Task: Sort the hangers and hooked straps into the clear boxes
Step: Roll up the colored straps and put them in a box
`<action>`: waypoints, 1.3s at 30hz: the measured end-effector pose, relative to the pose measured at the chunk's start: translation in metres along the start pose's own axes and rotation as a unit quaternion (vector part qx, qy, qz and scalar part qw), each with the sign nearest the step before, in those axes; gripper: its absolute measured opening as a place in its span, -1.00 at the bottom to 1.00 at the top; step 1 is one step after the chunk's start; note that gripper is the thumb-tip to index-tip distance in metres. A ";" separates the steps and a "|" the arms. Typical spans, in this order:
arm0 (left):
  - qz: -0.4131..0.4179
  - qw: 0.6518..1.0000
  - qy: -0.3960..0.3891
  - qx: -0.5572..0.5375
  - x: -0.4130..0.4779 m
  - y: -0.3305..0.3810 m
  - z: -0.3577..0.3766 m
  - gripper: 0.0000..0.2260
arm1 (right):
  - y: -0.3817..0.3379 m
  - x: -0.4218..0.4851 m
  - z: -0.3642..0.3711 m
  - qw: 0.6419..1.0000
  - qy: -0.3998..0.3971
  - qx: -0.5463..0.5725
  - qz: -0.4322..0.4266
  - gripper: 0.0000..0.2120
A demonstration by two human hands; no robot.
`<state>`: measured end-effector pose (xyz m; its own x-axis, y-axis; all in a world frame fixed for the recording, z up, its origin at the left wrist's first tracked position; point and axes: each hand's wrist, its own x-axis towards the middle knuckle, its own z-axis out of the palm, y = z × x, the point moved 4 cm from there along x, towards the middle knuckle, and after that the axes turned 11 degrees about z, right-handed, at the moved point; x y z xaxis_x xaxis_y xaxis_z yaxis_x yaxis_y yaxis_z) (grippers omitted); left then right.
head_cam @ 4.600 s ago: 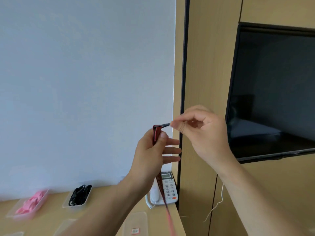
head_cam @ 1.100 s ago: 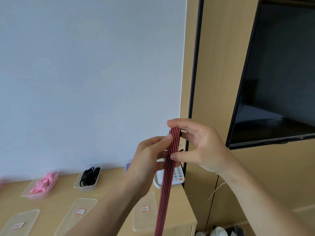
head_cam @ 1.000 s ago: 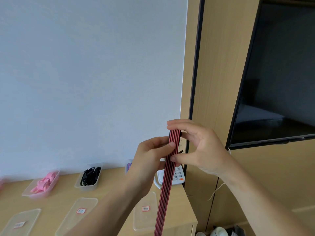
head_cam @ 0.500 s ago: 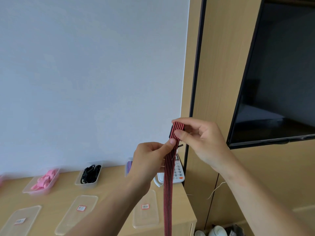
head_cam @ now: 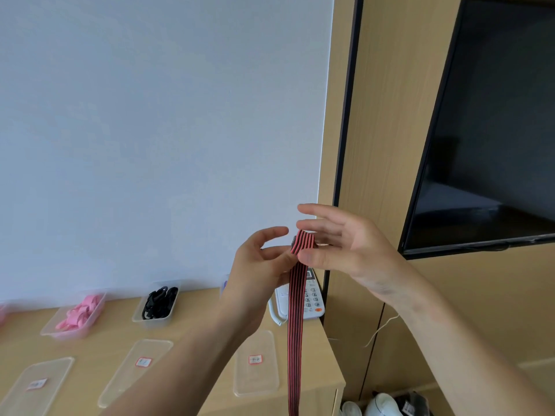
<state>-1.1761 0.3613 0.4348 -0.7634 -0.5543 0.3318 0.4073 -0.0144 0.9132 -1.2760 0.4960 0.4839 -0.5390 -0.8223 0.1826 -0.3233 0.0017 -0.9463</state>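
Observation:
A red-and-black striped strap (head_cam: 295, 325) hangs straight down in front of me, its top end folded over a dark hook. My left hand (head_cam: 258, 265) pinches the strap just under the fold with the thumb, index finger lifted. My right hand (head_cam: 339, 244) is beside the top end with fingers spread and straight, its thumb tip touching the strap. On the wooden cabinet (head_cam: 204, 325) below stand a clear box of pink pieces (head_cam: 75, 316) and a clear box of black pieces (head_cam: 157, 304). A third box (head_cam: 224, 285) is mostly hidden behind my left hand.
Three clear lids with red-edged labels (head_cam: 255, 364) (head_cam: 138, 367) (head_cam: 39, 382) lie flat on the cabinet's front. A white telephone (head_cam: 303, 298) sits at its right rear corner. A dark screen (head_cam: 495, 130) hangs on the wood panel to the right. White items (head_cam: 384, 406) lie on the floor.
My right hand has loosened from pinching the strap's top, and its fingers are now spread. My left index finger has lifted off. The strap still hangs in the same place.

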 end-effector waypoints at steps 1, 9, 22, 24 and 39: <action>-0.003 1.000 -0.004 0.003 0.000 0.000 0.000 -0.67 | 0.000 0.000 -0.001 1.000 -0.003 -0.001 0.002 -0.29; -0.056 0.995 -0.064 0.054 -0.003 -0.001 0.001 -0.76 | 0.000 0.003 -0.002 0.997 0.039 -0.038 -0.063 -0.18; 0.003 0.997 -0.026 0.070 -0.007 0.005 -0.009 -0.88 | 0.005 0.010 0.015 0.979 0.081 -0.162 -0.091 -0.36; 0.011 0.997 -0.020 0.071 -0.008 0.004 -0.010 -0.88 | 0.007 0.015 0.012 0.989 0.089 -0.109 -0.041 -0.57; 0.002 0.997 0.002 0.081 -0.006 -0.010 -0.016 -0.81 | 0.003 0.009 0.018 0.996 -0.034 0.083 -0.001 -0.75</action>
<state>-1.1674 0.3511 0.4202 -0.7592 -0.5576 0.3357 0.3246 0.1227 0.9379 -1.2676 0.4787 0.4778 -0.4821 -0.8593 0.1708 -0.1882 -0.0889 -0.9781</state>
